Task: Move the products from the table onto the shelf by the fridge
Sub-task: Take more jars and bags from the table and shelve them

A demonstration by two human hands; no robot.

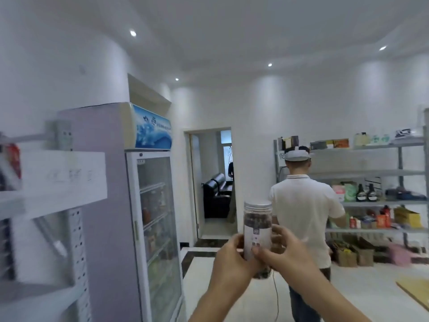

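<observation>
The person is holding a clear plastic jar (257,217) upright in front of the chest, at the middle of the view, well off any surface. The left hand (232,259) is wrapping around the jar's lower left side, fingers curled against its white label. The right hand (287,254) is gripping it from the right, thumb pressing across the front of the label and fingers curving behind. A ribbed, pale lid (257,205) is sitting on top, and dark contents are showing through the wall above the label and below the hands; what they are cannot be made out.

The shelf (77,252) is standing at the left edge, touching the fridge's side; it is badly blurred, though a perforated white upright and a white paper sign (62,180) with faint writing are showing. The fridge (109,205) is standing just right of it, with a glass door (157,228) and a blue banner on top.

Beyond the jar, another person (304,212) in a white shirt and a headset is standing with their back to the camera, facing a grey metal rack (371,173) carrying bottles, boxes and packets. Cardboard boxes (355,254) are sitting on the floor under it. An open doorway between fridge and rack is showing a black sofa (217,194).
</observation>
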